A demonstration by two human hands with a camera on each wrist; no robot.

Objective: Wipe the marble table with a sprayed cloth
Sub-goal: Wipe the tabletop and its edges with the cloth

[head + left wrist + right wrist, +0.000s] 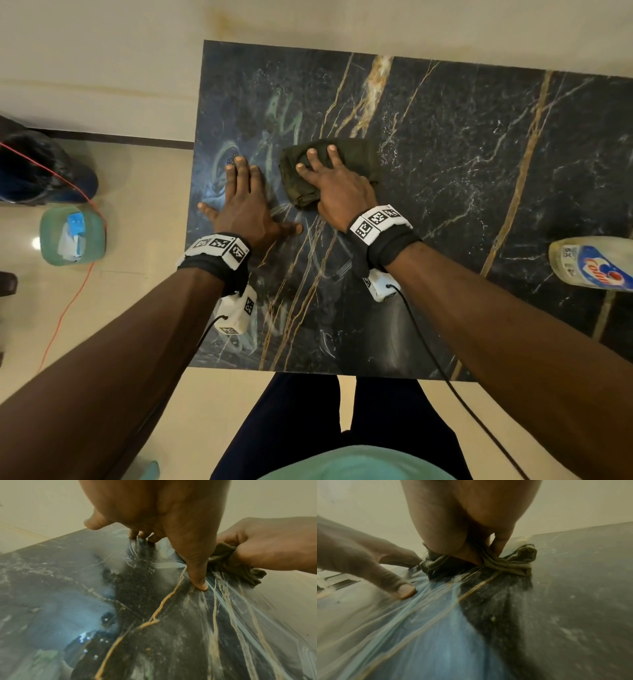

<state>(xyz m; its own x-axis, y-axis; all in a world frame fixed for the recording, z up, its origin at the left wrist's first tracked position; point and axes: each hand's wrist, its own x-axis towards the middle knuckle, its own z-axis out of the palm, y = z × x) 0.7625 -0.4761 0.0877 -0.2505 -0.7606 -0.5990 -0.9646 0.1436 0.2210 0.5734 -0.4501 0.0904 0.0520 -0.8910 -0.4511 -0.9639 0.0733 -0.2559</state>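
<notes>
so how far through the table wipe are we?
Done: wet streaks cover the left part of the marble table, so that area looks wiped. In hand: the right hand presses the dark green cloth mid-table while the left hand lies flat on the wet surface. Left: the right side near the spray bottle shows no streaks.

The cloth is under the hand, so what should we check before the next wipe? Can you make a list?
1. Cloth lies on the marble table: ok.
2. Right hand presses on the cloth, fingers spread on top: ok.
3. Left hand rests flat on the table, beside the cloth and apart from it: ok.
4. Spray bottle lies by the right edge, away from the cloth: ok.
5. Streaky smears left on the table near the hands: not ok, still to wipe.
6. Cloth damp enough: cannot tell.
</notes>
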